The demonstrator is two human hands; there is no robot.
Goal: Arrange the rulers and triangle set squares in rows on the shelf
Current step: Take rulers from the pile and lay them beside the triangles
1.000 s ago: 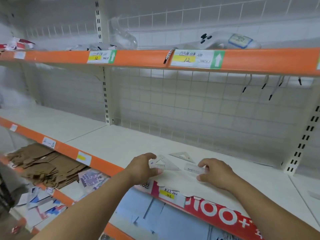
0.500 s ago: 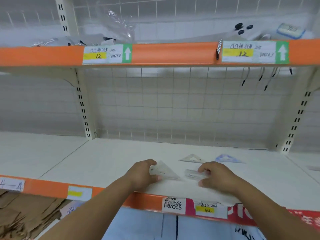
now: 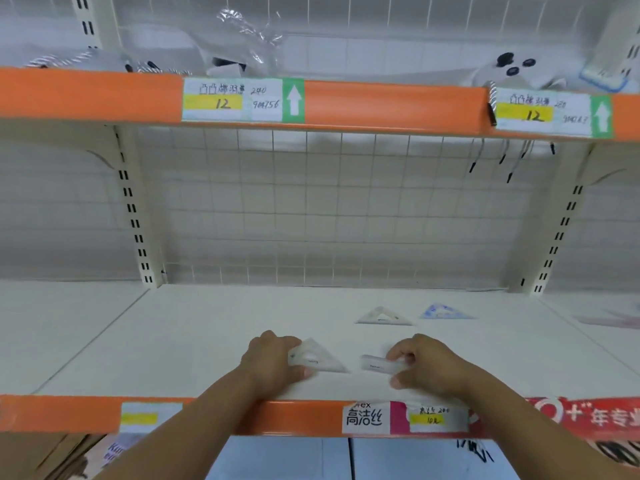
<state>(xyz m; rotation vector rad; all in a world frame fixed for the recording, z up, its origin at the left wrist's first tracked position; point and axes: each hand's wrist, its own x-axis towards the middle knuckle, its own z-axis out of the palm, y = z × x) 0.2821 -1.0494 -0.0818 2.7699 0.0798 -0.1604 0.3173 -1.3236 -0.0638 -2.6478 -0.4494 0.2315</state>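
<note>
A clear triangle set square (image 3: pixel 318 358) lies on the white shelf (image 3: pixel 194 341), its left corner pinched between the curled fingers and thumb of the left hand (image 3: pixel 272 362). Just right of that hand, the right hand (image 3: pixel 427 367) pinches one end of a short clear ruler (image 3: pixel 375 363), which through the blur seems to rest flat. Beyond the right hand, well apart, lie a second clear set square (image 3: pixel 382 317) and a blue set square (image 3: pixel 443 311), and under both wrists runs the orange edge strip (image 3: pixel 304 415).
</note>
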